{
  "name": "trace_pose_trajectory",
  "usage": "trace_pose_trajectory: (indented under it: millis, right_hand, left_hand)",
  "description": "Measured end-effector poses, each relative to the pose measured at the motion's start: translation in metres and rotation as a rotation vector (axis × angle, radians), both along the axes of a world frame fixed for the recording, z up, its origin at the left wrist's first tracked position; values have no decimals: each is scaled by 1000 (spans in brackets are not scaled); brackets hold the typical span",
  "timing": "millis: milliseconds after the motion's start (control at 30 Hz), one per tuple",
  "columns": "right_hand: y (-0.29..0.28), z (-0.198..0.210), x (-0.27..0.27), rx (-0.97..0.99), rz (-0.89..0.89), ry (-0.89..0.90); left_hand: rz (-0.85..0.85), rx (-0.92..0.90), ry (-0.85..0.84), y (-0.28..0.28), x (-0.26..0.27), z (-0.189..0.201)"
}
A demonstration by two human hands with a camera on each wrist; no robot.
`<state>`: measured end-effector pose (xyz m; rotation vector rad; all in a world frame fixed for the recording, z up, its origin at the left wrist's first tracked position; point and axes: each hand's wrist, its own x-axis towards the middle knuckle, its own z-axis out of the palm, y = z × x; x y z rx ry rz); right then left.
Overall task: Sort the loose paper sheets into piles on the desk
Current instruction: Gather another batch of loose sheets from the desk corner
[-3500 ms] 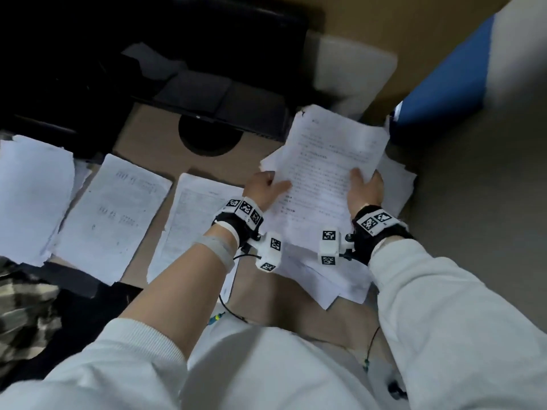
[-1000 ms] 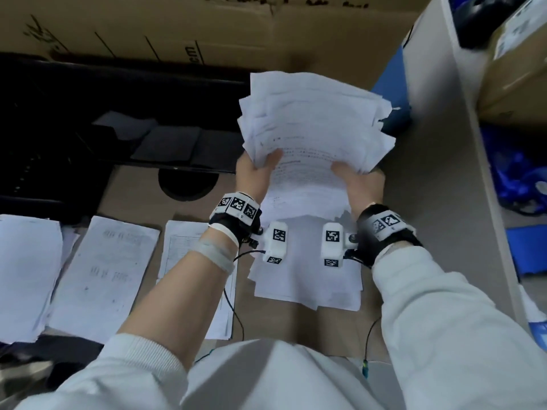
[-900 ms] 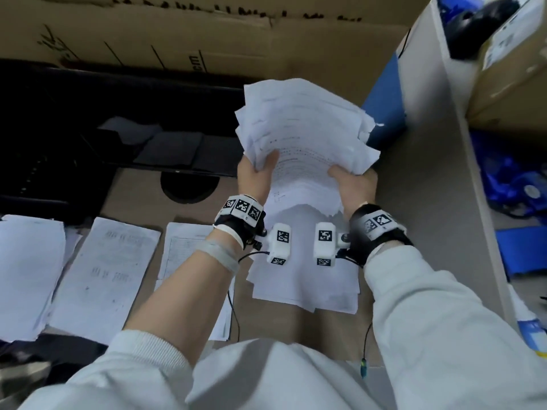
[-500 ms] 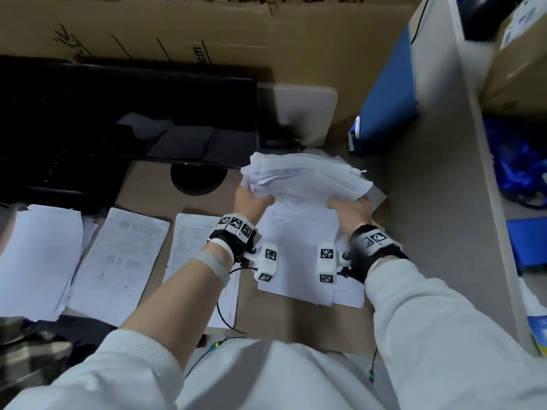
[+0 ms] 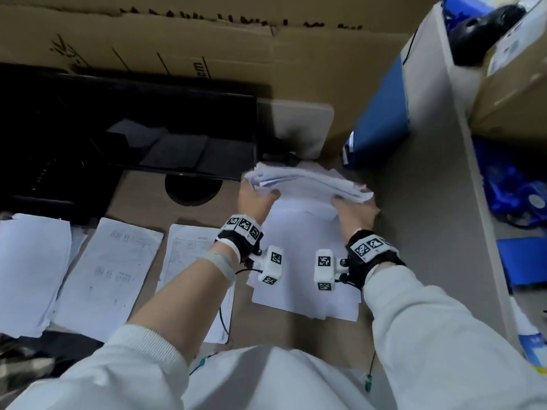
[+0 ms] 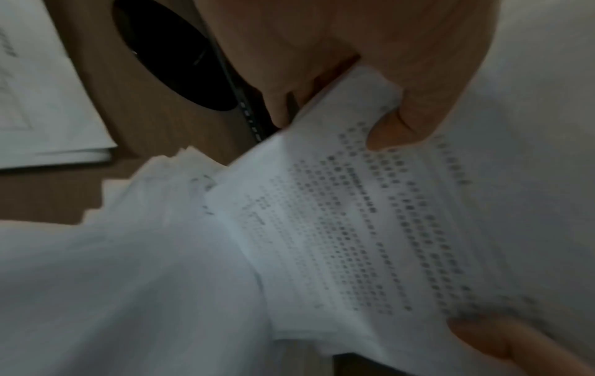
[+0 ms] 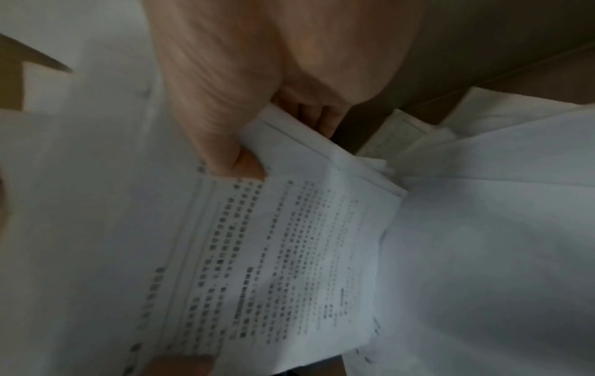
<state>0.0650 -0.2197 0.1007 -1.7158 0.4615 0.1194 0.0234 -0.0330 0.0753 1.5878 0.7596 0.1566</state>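
Note:
Both hands hold a thick bundle of white printed sheets (image 5: 307, 184), tipped almost flat and low over the desk. My left hand (image 5: 257, 199) grips its left edge, thumb on the printed top page (image 6: 360, 229). My right hand (image 5: 352, 213) grips the right edge, thumb pressed on the same page (image 7: 289, 254). Under the bundle lies a pile of white sheets (image 5: 302, 276) on the brown desk (image 5: 284, 324). Three more paper piles lie in a row to the left: a printed pile (image 5: 192, 270), another (image 5: 109, 276) and a blank-topped one (image 5: 29, 270).
A black monitor (image 5: 133, 122) with a round base (image 5: 192, 187) stands behind the piles. Cardboard (image 5: 207, 48) lines the back. A blue folder (image 5: 381, 119) leans at the back right against a grey partition (image 5: 438, 202). Boxes and blue items sit beyond it.
The bundle, held upright and high a second ago, has come down and tipped nearly flat just above the right-hand pile. Both hands have kept their grip on its edges.

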Motion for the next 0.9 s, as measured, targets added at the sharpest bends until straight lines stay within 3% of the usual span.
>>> trace_pose_trajectory:
  millis: [100,200,333,533,600,733,900]
  right_hand:
    - [2,-17,5,-53,13,47]
    - [1,-24,18,-108,74,122]
    - [-6,-22,30,-119,112,203]
    - [-10,-42,34,-175,153,290]
    - [-7,-42,33,-144,126,285]
    - [-2,-27,33,-92,150,202]
    - [-5,-16,13,-146,433,214]
  left_hand:
    - [-184,119,97,3,4,-7]
    - [-113,-8,76,9,14,-4]
    - [-138,-10,39,16,23,-9]
    - [-357,-11,471,9,23,-43]
    - [-277,-29,424,7,26,-45]
    - [-190,-256,84,16,27,-28]
    - [24,-345,94,22,-7,-18]
